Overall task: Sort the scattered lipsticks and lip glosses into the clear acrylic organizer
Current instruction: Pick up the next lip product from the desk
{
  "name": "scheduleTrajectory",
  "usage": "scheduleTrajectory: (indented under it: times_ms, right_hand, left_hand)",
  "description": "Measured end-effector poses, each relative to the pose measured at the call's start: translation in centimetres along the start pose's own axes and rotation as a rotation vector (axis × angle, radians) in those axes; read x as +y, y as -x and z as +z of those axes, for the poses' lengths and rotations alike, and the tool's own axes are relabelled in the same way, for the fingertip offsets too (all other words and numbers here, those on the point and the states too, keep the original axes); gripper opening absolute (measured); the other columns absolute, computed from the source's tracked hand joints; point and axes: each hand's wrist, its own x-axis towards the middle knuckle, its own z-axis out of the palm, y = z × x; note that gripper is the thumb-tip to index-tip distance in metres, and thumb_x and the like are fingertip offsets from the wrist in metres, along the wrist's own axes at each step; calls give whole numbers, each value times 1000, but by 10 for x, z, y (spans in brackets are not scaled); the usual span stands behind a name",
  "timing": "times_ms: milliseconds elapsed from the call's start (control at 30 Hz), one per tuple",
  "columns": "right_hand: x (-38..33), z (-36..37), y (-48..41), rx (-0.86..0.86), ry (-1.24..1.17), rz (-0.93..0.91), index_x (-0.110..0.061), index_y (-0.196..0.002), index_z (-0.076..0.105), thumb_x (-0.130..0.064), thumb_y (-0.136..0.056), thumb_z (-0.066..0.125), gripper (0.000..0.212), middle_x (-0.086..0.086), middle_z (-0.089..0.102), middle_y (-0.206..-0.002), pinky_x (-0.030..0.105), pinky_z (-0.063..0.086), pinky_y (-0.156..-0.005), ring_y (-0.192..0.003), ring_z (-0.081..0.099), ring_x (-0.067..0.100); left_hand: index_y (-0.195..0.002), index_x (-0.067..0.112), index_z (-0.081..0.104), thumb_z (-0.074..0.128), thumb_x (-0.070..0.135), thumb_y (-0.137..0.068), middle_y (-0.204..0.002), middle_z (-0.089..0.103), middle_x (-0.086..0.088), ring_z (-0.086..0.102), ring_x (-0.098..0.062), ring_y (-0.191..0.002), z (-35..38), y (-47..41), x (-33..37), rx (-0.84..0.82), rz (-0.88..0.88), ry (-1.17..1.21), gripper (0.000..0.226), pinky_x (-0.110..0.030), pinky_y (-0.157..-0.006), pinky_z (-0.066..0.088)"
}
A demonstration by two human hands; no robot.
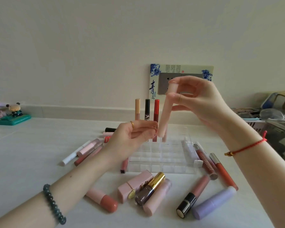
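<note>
my right hand (202, 102) pinches the tilted pink tube (165, 116), left hand (130, 139) hold unclear; it could snag an organizer (163, 162) wall

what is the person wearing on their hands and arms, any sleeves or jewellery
No sleeves show; both forearms are bare. The left hand wears a thin gold ring, with a bracelet of dark rounded beads on its wrist. The right hand shows no ring; a thin red braided cord with a small gold piece circles its wrist.
</note>
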Motion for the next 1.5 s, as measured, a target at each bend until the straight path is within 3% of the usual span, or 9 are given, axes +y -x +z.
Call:
scheduleTrajectory:
  times_ms: [133, 233, 433, 633, 767, 900, 1033, 1233, 1500]
  right_hand:
    - [2, -16, -6, 149, 89, -49, -23, -86, 65, -5, -69, 74, 26, -10, 71, -70, 29, 58, -61, -70, 71, 13]
    - [9, -23, -8, 221, 181, -73, -25, -83, 65, -2, -71, 73, 27, -9, 69, -68, 31, 59, -61, -65, 69, 10]
    - [27, -22, -9, 213, 254, -20, -24, -85, 64, -3, -72, 73, 26, -3, 68, -80, 28, 59, -59, -67, 70, 10]
    - [31, 15, -6, 136, 222, -50, -20, -89, 63, -5, -72, 74, 25, -2, 68, -79, 28, 59, -57, -68, 70, 13]
    - [39, 47, -5, 156, 276, -100, -17, -91, 63, -4, -71, 74, 26, 1, 66, -77, 36, 59, -66, -71, 68, 20]
    - [49, 66, -8, 181, 338, -103, -21, -89, 62, -8, -72, 73, 25, -6, 64, -74, 45, 55, -78, -69, 66, 15]
    - [58, 74, -12, 213, 353, -76, -20, -90, 62, -8, -72, 73, 24, -5, 64, -74, 49, 49, -86, -67, 65, 12]
    - [69, 77, -9, 211, 370, -46, -17, -93, 62, -7, -73, 72, 24, -8, 60, -75, 29, 57, -69, -64, 63, 7]
    - [78, 81, -8, 159, 389, -23, -20, -93, 61, -8, -71, 75, 28, -11, 58, -75, 23, 57, -64, -66, 62, 6]
  left_hand:
    - [-90, 31, 67, 66, 13, -80, -89, 72, 10, 66, -5, -88, -21, -1, -9, 220, 42, -164, 20, -12, -75, 50]
    - [-98, 28, 63, 63, 14, -83, -101, 67, 12, 63, -9, -94, -39, -1, -22, 314, -32, -331, 21, -18, -84, 47]
    - [-116, 26, 56, 68, 24, -79, -111, 65, 8, 58, -2, -103, -54, 2, -46, 193, -201, -464, 39, -18, -85, 38]
    - [-103, 36, 58, 70, 32, -75, -99, 67, 18, 59, 1, -104, -55, 4, -60, 90, -271, -466, 31, -30, -100, 40]
    - [-98, 35, 62, 72, 35, -74, -97, 69, 19, 60, 5, -101, -57, 4, -68, 84, -291, -421, 27, -31, -101, 41]
    - [-103, 33, 63, 69, 56, -63, -101, 69, 18, 59, 2, -103, -59, 4, -68, 26, -358, -416, 47, -27, -99, 41]
    - [-109, 27, 64, 70, 47, -72, -102, 68, 19, 60, 7, -99, -61, 2, -68, -18, -358, -441, 42, -23, -97, 43]
    - [-105, 25, 66, 69, 40, -76, -105, 68, 15, 61, 0, -102, -60, 1, -67, -26, -371, -408, 33, -33, -103, 42]
    - [-111, 19, 65, 69, 41, -76, -104, 69, 13, 60, -2, -103, -61, 1, -69, -31, -376, -378, 42, -34, -105, 40]
